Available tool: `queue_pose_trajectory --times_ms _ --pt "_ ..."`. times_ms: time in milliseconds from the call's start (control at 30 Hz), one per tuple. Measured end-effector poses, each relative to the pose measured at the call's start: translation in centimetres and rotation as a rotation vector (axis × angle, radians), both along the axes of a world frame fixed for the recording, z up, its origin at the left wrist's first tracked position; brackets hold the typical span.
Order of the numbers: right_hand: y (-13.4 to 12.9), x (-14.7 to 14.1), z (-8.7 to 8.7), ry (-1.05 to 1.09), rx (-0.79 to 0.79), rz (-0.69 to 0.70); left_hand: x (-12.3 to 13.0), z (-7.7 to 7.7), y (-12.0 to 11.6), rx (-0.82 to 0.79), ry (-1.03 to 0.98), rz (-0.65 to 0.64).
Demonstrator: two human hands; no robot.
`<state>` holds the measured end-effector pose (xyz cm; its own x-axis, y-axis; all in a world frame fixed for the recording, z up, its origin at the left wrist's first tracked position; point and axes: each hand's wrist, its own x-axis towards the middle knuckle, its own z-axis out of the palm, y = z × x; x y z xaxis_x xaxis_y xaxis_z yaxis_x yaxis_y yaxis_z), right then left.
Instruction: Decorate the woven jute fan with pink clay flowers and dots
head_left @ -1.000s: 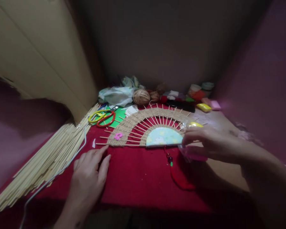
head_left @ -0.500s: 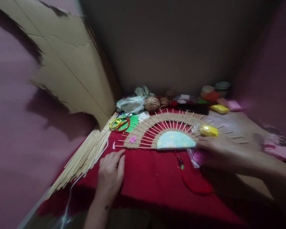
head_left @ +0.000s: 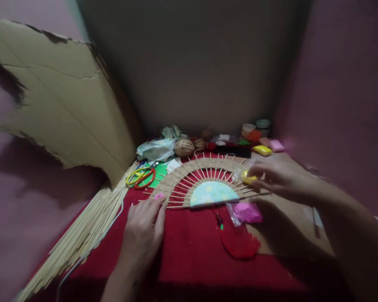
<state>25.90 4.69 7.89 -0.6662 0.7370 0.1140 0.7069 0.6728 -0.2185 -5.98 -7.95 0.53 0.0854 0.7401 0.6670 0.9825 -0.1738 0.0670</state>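
A half-round woven fan (head_left: pixel 168 183) of tan cord and thin sticks lies on red cloth, with a pale blue floral fabric panel (head_left: pixel 212 193) at its centre. My left hand (head_left: pixel 145 222) rests palm down over its lower left corner, thumb a little apart, fingertips by a small pink flower (head_left: pixel 159 196). My right hand (head_left: pixel 275 180) is at the fan's right side, thumb and fingers closed around a yellow clay packet (head_left: pixel 248 178). A pink clay packet (head_left: pixel 247 212) lies below the fan's right end. A red tassel (head_left: pixel 241 243) with beads hangs from the lower edge.
Scissors (head_left: pixel 141 177) with yellow and red handles lie left of the fan, beside a bundle of thin sticks (head_left: pixel 88 226). Twine balls (head_left: pixel 184 147), cloth and another yellow packet (head_left: pixel 262 150) sit along the back. Torn cardboard (head_left: pixel 59 96) leans at the left wall.
My right hand has moved up from the pink packet to the yellow one, uncovering the pink packet. My left hand has come onto the fan's lower left corner. The view has shifted right.
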Motion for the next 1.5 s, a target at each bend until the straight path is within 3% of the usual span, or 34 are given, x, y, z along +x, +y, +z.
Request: queue_pose_trajectory --times_ms 67,200,300,467,567,667,833,1033,1500 --pt "1.3 -0.1 0.1 -0.025 0.135 -0.152 1.2 2.3 1.3 -0.011 0.018 -0.055" --pt "2.5 -1.3 -1.5 -0.033 0.1 -0.21 4.5 7.3 4.8 -0.04 0.082 -0.191" --pt "2.6 -2.0 -2.5 0.015 0.077 -0.237 6.5 8.9 7.7 -0.101 0.041 -0.326" --pt "1.5 -2.7 -1.6 0.225 0.116 -0.24 7.6 7.3 10.4 -0.33 -0.516 -0.483" --pt "0.6 -3.6 -1.0 0.566 -0.016 -0.05 7.9 6.2 10.0 -0.366 -0.936 -0.619" --pt "-0.1 -4.5 -1.3 0.773 -0.046 0.081 8.2 5.9 9.1 -0.388 -1.157 -0.702" --pt "-0.8 -5.3 -2.7 0.721 0.242 0.047 8.8 5.5 8.8 -0.451 -1.23 -0.709" --pt "-1.9 -5.7 -3.4 0.659 0.393 0.069 9.1 4.8 9.1 -0.521 -1.288 -0.693" --pt "-1.8 -5.9 -4.6 0.656 0.44 0.063 9.0 4.8 8.9 -0.582 -1.273 -0.68"
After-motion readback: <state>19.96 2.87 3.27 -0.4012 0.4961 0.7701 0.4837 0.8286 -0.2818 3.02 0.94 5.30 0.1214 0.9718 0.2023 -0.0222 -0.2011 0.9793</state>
